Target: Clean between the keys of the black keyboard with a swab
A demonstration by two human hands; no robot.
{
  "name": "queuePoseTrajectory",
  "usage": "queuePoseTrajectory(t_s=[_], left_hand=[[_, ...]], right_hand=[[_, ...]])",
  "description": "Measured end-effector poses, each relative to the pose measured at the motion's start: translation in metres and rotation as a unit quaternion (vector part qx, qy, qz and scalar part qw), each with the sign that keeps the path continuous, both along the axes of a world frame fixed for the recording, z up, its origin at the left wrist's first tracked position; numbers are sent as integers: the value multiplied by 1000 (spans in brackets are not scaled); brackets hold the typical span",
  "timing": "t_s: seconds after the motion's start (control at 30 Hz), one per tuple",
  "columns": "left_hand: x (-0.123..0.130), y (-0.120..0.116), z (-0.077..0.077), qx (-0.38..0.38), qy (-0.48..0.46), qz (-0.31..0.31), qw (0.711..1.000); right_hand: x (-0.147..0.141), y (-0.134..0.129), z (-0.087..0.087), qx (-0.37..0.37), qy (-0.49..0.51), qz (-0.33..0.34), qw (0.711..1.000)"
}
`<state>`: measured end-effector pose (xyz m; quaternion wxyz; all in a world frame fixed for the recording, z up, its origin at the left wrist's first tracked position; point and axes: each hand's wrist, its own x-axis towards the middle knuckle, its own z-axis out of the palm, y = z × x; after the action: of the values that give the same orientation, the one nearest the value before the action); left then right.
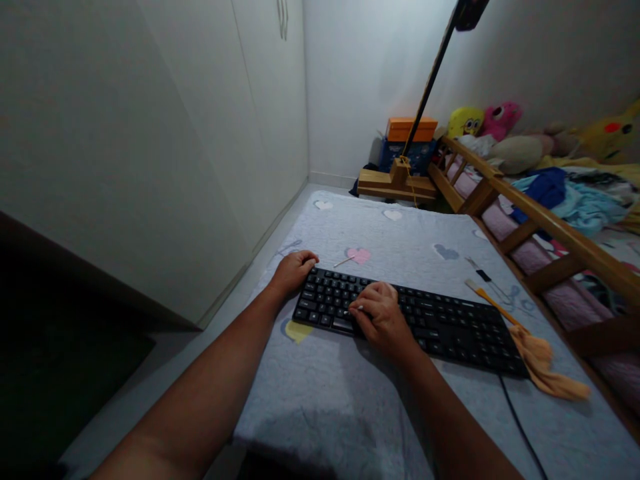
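Note:
A black keyboard [450,331] lies at a slant on the cloth-covered table. At its far left corner, my left hand [295,270] is closed with the fingers round the edge. My right hand [381,313] is over the keys left of the middle, thumb and fingers pinched on a small white-tipped stick, which looks like a cotton swab [359,308]; most of it is hidden by the fingers. Another cotton swab [344,261] rests on the cloth just beyond the keyboard.
Right of the keyboard lie an orange-handled brush [493,303], tweezers [484,275] and an orange cloth [543,363]. A black cable [520,427] runs toward me. A wooden bed rail [555,223] borders the right side, a white wardrobe [200,133] the left. Behind stands a wooden-based pole [430,87].

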<state>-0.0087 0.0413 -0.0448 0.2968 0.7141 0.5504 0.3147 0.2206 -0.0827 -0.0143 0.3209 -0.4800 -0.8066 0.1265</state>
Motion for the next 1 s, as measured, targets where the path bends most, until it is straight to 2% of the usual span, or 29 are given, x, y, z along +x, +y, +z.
queuePoseTrajectory(t_s=[0.17, 0.4, 0.73, 1.0], left_hand=[[0, 1, -3, -2, -6, 0, 1000], [-1, 2, -5, 0, -4, 0, 1000], [-1, 2, -3, 1, 9, -2, 1000], [-1, 1, -1, 2, 2, -6, 1000]], right_hand=[[0, -2, 1, 2, 1, 9, 1000], [1, 2, -1, 0, 2, -14, 1000], [0, -4, 2, -3, 0, 21, 1000], [4, -5, 6, -13, -2, 25, 1000]])
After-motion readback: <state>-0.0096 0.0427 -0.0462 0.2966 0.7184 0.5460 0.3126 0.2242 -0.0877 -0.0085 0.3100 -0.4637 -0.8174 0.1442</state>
